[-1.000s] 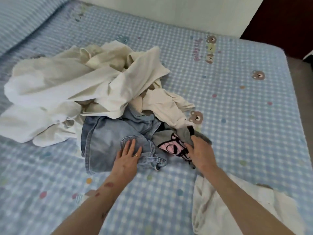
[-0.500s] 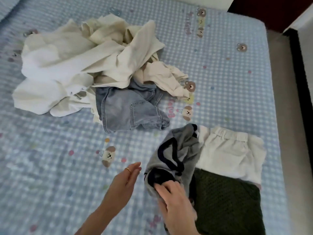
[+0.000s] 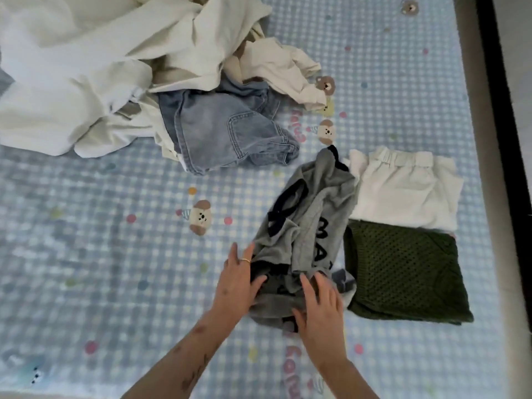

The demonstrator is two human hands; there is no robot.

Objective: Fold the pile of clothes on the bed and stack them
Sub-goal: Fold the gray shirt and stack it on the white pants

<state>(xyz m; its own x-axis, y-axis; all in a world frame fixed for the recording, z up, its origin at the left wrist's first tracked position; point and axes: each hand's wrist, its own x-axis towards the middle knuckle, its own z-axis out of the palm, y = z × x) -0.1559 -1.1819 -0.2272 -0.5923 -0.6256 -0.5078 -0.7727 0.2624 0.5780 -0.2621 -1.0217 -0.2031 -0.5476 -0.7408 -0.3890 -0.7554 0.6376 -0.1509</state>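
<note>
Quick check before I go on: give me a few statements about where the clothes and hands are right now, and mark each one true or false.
1. Both hands are on the grey garment. True: left hand and right hand rest on its near end.
2. The grey garment is already folded flat. False: it lies crumpled.
3. A dark green knit lies folded right of the grey garment. True.
4. The folded white piece sits on top of the green knit. False: it lies beyond it on the bed, edges meeting.
5. The jeans are in the left hand. False: they lie in the unfolded pile.
</note>
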